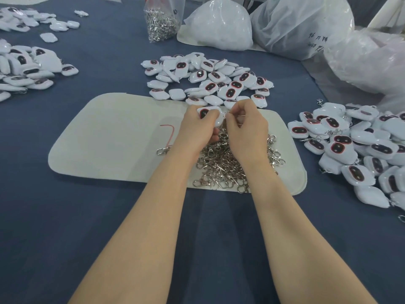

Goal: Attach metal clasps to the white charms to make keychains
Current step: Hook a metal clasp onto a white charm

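My left hand [198, 128] grips a white charm [209, 114] with a dark red-rimmed oval face, held above the white mat [114, 137]. My right hand [246, 128] pinches a small metal clasp [228, 113] right at the charm's edge; the clasp is mostly hidden by my fingers. Under both hands lies a heap of silver clasps [228, 165] on the mat. A pile of loose white charms [210, 82] sits just beyond the mat. A second pile of charms [359, 148], some with clasps showing, lies to the right.
A single clasp [163, 150] lies on the mat beside a red mark. More charm piles [26, 69] are at the far left. A clear bag of clasps [161, 20] and large white plastic bags [302, 25] stand at the back on the blue tablecloth [65, 216].
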A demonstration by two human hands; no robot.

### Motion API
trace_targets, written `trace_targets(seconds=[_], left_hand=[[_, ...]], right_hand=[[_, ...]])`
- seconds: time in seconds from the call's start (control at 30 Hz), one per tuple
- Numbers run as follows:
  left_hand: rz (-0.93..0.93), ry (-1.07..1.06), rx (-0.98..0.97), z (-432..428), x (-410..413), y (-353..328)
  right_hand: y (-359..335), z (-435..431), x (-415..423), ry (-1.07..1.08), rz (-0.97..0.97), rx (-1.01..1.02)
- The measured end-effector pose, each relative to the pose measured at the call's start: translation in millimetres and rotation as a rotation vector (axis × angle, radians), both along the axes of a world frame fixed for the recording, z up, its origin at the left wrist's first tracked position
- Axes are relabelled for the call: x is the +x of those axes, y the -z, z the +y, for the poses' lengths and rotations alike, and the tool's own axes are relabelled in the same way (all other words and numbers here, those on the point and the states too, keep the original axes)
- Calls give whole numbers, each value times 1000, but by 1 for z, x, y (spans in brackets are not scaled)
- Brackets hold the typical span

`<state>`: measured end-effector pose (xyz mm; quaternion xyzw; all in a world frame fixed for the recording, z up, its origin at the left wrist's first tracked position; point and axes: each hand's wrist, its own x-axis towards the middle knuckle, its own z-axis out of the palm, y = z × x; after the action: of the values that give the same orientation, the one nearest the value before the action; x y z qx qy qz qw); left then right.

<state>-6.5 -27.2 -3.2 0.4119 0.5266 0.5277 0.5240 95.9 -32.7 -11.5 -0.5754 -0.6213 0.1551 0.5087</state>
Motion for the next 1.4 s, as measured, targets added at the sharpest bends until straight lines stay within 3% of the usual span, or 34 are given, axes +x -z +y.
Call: trace_targets(seconds=[0.2, 0.57, 0.63, 0.73, 0.83, 1.0, 1.13, 1.4], left_hand=[[41, -31, 38, -1, 1, 0], [414, -45, 194, -3, 0, 1], [303, -40, 164, -4, 1, -2], [-88, -40, 46, -4, 0, -10], [-369, 10, -70, -4, -3, -15], [-660, 131, -239, -8, -9, -20], [-697, 172, -291, -9, -10, -20], [-460, 105, -214, -8, -5, -18]], right_hand=[[2, 2, -1, -25, -44, -19], [-1, -1, -2, -88, -191, -28], [-3, -3, -2, -76, -77, -30], [-9, -4, -3, -105, 142, -71], [-12, -4, -4, -157, 225, -119], [-16, -6, -3, -229, 421, -121], [-17, -3, -4, -270, 597, -144], [-15, -3, -1, -282, 557, -192]])
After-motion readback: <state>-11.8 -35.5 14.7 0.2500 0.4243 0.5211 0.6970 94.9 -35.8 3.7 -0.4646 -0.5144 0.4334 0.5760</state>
